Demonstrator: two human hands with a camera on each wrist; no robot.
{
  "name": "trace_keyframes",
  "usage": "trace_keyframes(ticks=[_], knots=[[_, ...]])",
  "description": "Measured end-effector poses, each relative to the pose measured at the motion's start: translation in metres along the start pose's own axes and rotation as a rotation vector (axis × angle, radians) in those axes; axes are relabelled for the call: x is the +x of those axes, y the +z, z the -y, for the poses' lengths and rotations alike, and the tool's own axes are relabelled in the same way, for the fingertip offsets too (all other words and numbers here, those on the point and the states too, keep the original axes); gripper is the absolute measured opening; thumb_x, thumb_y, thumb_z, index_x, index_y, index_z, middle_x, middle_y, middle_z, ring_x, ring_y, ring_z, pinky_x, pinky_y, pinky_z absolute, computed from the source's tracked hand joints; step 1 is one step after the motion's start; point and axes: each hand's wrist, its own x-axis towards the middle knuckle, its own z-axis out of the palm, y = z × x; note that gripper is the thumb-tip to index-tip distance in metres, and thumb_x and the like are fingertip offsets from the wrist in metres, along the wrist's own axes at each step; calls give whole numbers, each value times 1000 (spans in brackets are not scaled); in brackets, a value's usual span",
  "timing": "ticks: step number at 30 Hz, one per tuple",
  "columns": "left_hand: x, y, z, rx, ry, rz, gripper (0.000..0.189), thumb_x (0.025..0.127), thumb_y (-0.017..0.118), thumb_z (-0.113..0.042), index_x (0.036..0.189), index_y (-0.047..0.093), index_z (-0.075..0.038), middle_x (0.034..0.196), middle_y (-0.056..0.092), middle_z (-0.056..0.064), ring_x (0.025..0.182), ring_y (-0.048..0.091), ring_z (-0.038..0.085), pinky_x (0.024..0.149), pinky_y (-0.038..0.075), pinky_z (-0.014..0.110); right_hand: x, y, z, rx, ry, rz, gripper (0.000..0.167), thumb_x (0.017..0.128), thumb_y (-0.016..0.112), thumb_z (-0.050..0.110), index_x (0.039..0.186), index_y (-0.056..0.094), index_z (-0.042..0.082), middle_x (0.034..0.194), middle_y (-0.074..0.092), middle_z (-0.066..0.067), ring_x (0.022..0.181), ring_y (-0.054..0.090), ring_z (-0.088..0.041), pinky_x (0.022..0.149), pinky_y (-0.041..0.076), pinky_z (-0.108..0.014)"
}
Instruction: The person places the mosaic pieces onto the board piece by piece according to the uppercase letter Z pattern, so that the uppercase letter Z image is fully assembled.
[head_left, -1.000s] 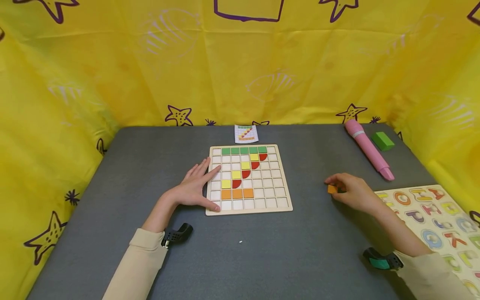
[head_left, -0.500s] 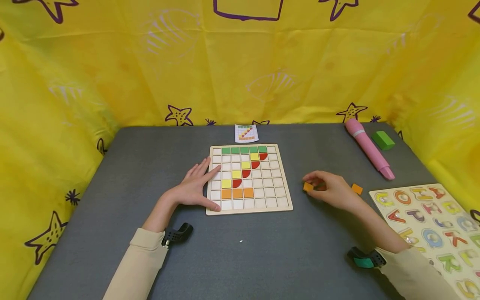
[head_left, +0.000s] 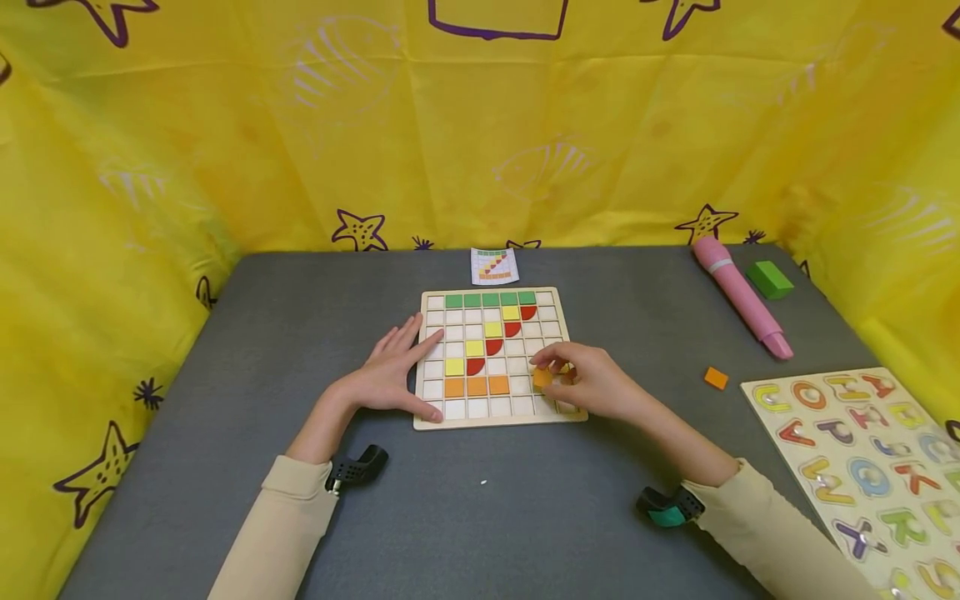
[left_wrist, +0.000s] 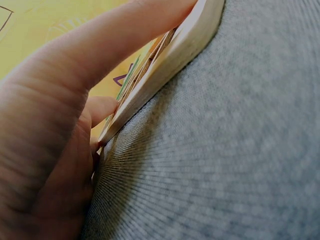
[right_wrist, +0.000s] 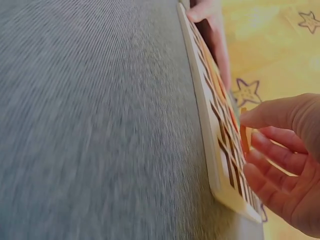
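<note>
A wooden grid board [head_left: 489,425] lies on the table, bearing a row of green tiles [head_left: 490,299], a diagonal of yellow tiles [head_left: 474,348] and red quarter-circle tiles [head_left: 493,347], and three orange tiles [head_left: 476,386]. My left hand [head_left: 386,375] rests along its left edge, fingers spread, thumb at the near corner. Between thumb and fingertips, my right hand [head_left: 600,385] pinches an orange square tile [right_wrist: 244,135] close over the board's right part, right of the orange row. More orange shows beneath those fingers. The hand hides several cells there.
Behind the board lies a small pattern card [head_left: 494,267]. To the right are a loose orange tile [head_left: 716,378], a pink marker-shaped object [head_left: 741,296], a green block [head_left: 769,279] and a letter puzzle board [head_left: 847,433]. A yellow cloth [head_left: 450,125] closes off the back.
My right hand has carried the orange tile leftward from the table's right side to over the grid board, uncovering a loose orange tile behind it. My left hand has stayed in place.
</note>
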Motion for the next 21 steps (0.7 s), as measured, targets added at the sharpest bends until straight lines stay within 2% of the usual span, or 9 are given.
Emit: trace_keyframes(ticks=[4,8,15,21], knots=[[-1,0,0,-2,4,-1,124,63,80,-67,158,16,-19,162,-11,13,148,-10,29,114,-2,55,9,9,5,0,-22,21,33,80,78,6,111,67,7,103,66,1,92,57,-18,79,51,-34],[-1,-1,-1,-4,7,4,124,63,80,-67,158,16,-19,162,-11,13,148,-10,28,115,-2,54,14,16,7,-29,-60,24,32,80,77,6,110,67,7,102,67,0,91,57,-19,78,49,-33],[-1,-1,-1,-9,5,11,124,63,80,-66,158,17,-19,162,-11,14,148,-10,29,114,-2,54,14,21,7,-39,-75,24,32,80,78,6,111,68,6,105,68,-2,92,59,-19,81,50,-34],[0,-1,0,-7,9,8,124,62,80,-67,158,17,-19,162,-11,14,148,-10,29,115,-2,54,13,22,4,-13,-98,10,29,82,74,0,110,68,3,104,68,-4,89,60,-18,81,53,-33]])
